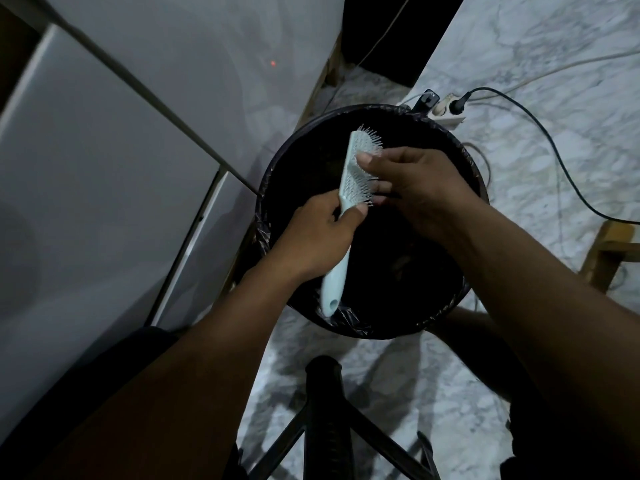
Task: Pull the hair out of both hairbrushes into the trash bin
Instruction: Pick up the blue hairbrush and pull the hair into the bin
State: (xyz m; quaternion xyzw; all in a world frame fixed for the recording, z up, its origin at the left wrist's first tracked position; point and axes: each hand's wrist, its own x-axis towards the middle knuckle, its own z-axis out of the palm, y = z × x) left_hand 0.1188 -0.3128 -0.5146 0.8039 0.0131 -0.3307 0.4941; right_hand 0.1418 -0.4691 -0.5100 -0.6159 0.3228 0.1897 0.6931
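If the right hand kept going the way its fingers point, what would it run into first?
The right hand points left at the pale blue hairbrush, and its fingertips already seem to touch the bristles. Past the brush is the left hand, though depth is unclear.

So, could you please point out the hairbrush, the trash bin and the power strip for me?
hairbrush [334, 271]: head view, on its pale handle below the left hand.
trash bin [349, 322]: head view, on its liner-covered near rim.
power strip [448, 114]: head view, on its white body.
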